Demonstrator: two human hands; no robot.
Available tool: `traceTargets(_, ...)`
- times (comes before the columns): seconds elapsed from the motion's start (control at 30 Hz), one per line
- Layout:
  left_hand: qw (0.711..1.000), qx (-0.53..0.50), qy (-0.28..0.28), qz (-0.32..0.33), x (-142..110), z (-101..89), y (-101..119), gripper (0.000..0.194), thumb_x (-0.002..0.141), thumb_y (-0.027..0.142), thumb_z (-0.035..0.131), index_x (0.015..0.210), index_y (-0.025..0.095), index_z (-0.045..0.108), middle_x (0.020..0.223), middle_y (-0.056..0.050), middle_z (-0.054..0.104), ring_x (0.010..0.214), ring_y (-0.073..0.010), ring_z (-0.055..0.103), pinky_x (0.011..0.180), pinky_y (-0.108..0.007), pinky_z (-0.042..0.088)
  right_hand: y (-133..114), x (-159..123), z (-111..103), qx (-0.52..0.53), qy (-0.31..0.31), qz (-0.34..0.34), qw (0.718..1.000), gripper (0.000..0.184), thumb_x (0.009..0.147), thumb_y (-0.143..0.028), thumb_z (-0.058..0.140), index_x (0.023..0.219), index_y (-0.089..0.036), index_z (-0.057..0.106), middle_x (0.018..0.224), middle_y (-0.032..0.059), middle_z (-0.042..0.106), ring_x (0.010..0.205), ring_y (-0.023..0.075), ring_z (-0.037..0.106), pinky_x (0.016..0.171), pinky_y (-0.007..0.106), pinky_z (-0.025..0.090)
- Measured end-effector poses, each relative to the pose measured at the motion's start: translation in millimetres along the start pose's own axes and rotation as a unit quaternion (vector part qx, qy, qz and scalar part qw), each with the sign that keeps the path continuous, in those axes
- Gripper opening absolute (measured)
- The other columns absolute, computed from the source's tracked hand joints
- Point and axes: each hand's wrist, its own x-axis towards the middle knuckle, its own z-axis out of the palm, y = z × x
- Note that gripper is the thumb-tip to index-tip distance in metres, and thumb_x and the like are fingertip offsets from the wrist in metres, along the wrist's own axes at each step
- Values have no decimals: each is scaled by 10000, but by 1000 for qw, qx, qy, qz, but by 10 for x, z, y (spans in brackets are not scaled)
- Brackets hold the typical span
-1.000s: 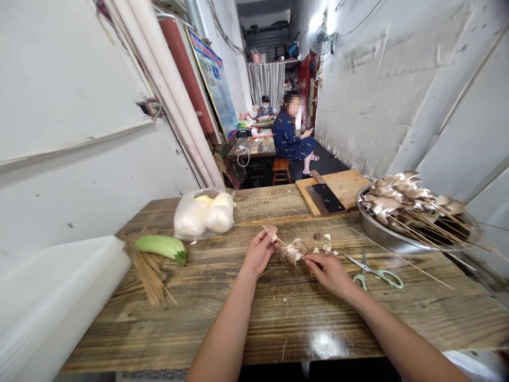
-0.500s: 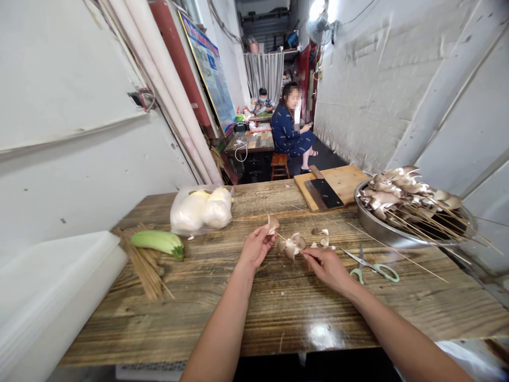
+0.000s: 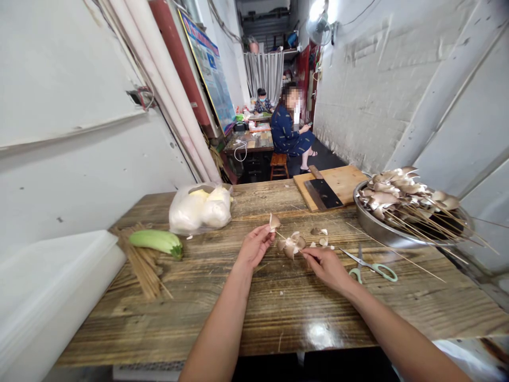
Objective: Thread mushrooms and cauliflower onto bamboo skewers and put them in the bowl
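Observation:
My left hand (image 3: 255, 245) pinches a brown-and-white mushroom piece (image 3: 274, 222) at the tip of a thin wooden skewer (image 3: 279, 234). Several mushroom pieces (image 3: 292, 245) are threaded on that skewer just to the right. My right hand (image 3: 324, 265) is closed round the skewer behind them, its fingers close against the lowest piece. Loose mushroom scraps (image 3: 323, 241) lie on the table past my right fingers. To the right of that hand are open scissors (image 3: 369, 267) with pale green handles.
A metal basin (image 3: 382, 232) heaped with skewered mushrooms stands at right. Behind lies a cleaver (image 3: 323, 192) on a cutting board (image 3: 350, 182). At left are a green squash (image 3: 156, 241), bare skewers (image 3: 145, 270) and a plastic bag (image 3: 200, 208). A person (image 3: 290, 127) sits beyond the table (image 3: 178, 329).
My left hand has tilted the mushroom piece slightly at the skewer tip. My right hand stays nearly in place. The seated person behind has barely moved.

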Motion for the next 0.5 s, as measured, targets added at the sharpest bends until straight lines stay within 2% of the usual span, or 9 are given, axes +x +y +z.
traceTargets(0.5, 1000, -1, -15, 9, -13, 18, 2, 213, 657, 199, 729, 840, 102, 681, 782, -57, 666, 672, -78, 577, 656, -190, 471, -36, 0, -17, -2, -2, -1, 1000, 302, 882, -312, 414, 899, -205, 696, 815, 56, 710, 694, 180, 626, 639, 257, 435)
